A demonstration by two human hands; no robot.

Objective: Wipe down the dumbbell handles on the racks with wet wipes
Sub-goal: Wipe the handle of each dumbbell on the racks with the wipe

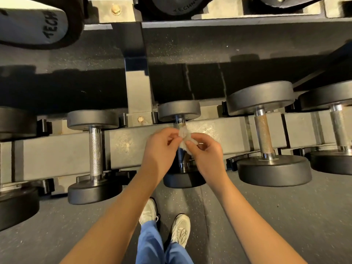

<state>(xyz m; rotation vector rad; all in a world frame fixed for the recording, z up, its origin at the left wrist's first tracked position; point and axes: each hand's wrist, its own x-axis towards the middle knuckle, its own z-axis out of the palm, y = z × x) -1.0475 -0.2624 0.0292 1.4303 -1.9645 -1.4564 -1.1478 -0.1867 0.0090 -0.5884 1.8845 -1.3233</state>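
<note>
On the rack, the left dumbbell lies with its bare metal handle across the rail. Next, the left hand pinches a crumpled white wipe over the handle of the middle dumbbell. The right hand pinches the wipe's other side, fingertips close together. Whether the wipe touches the handle is unclear. Further right rests a larger dumbbell.

The dumbbell rack is being viewed steeply from above by one wide-angle head-worn camera, being aimed forward and down; the left hand and right hand are being framed close, at centre.
</note>
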